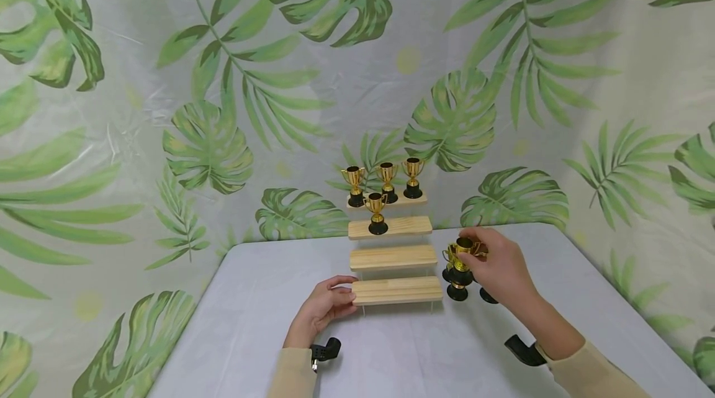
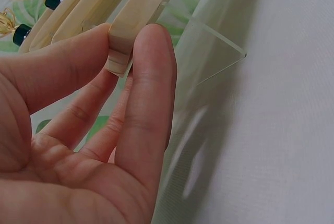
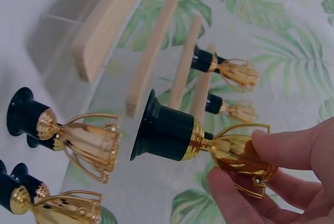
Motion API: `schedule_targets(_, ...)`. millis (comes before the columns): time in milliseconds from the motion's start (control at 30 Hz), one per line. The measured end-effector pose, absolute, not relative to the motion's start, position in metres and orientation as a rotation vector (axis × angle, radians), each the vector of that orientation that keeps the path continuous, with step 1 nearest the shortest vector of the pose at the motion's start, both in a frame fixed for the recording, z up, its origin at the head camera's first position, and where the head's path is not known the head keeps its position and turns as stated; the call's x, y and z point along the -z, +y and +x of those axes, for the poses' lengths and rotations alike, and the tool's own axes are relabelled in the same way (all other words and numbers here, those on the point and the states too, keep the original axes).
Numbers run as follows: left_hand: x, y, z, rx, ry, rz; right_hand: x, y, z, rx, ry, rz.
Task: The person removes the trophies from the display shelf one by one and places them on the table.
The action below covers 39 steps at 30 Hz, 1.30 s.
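Note:
A stepped wooden shelf with four tiers stands at mid-table. Three gold trophies with black bases stand on its top tier and one trophy on the second. My left hand pinches the left end of the bottom tier between thumb and fingers. To the right of the shelf, my right hand grips a gold trophy by its cup and holds it just above the table. Several more trophies stand on the table under and beside that hand.
The table carries a pale grey cloth. A leaf-print backdrop closes off the back and both sides. The shelf rests on clear plastic side panels. Black wrist mounts show at both sleeves.

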<state>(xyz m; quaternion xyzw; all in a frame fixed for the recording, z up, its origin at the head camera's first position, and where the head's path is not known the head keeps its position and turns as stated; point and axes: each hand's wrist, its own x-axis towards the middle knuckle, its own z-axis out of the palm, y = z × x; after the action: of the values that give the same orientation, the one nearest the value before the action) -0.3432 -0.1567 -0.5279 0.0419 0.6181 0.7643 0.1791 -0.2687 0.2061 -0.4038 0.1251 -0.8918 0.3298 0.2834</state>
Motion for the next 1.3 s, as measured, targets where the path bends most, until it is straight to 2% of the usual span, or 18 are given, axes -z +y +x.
schedule_targets(567, 0.531, -0.158, -0.345, -2.167, 1.743, 0.115, 0.437, 0.214, -0.257, -0.803, -2.348, 0.315)
schedule_targets(1300, 0.53, -0.157, -0.345, -2.167, 1.746, 0.111, 0.482, 0.219, -0.264, -0.782, -2.516, 0.281)
